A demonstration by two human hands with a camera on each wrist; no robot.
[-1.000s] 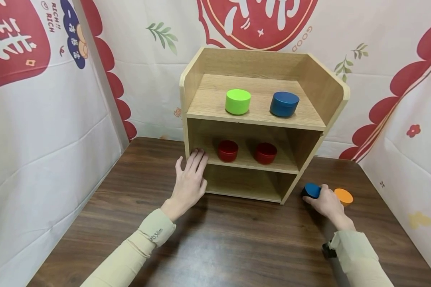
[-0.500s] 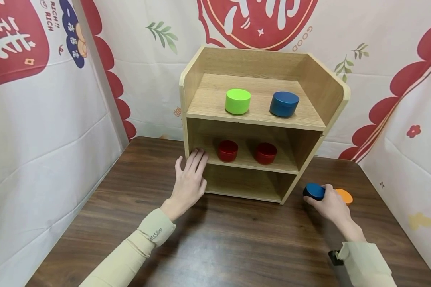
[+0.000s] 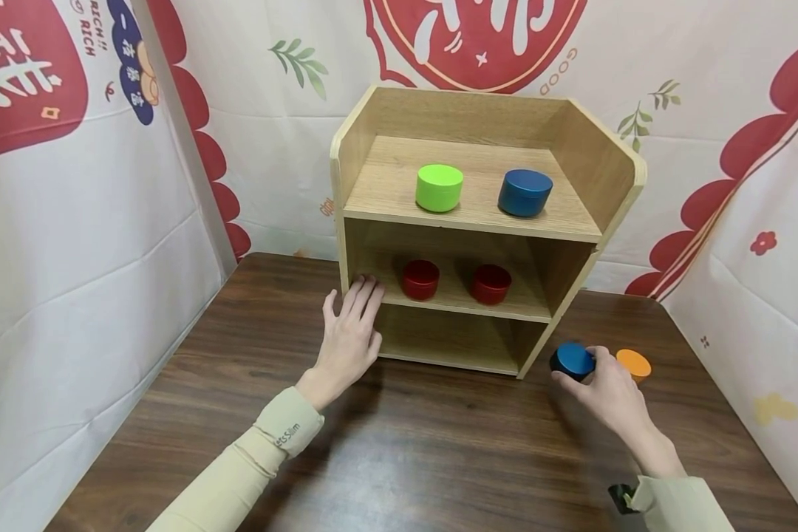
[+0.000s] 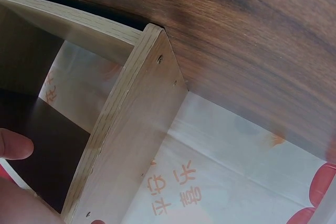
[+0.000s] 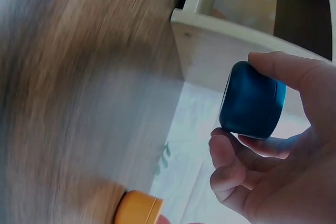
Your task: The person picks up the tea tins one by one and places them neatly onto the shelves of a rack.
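Observation:
In the head view my right hand (image 3: 612, 391) grips a small blue round tin (image 3: 574, 360) between thumb and fingers. The right wrist view has this blue tin (image 5: 253, 100) held on its side relative to the camera, raised off the dark wooden table (image 5: 79, 103). Close beside that hand stands an orange round tin (image 3: 634, 364). My left hand (image 3: 349, 336) rests at the left side panel of the wooden shelf (image 3: 465, 227), its fingers fairly straight at the middle board. The left wrist view catches a fingertip (image 4: 16, 144) inside the shelf and another low outside the panel.
A lime green tin (image 3: 439, 188) and another blue tin (image 3: 525, 193) stand on the top board. Two dark red tins, a left one (image 3: 420, 281) and a right one (image 3: 490, 285), sit on the middle board. Printed cloth (image 3: 273, 148) hangs behind and at both sides.
My right hand has taken the blue tin up from beside the orange tin and drawn it slightly toward me and left. The left hand has stayed in place.

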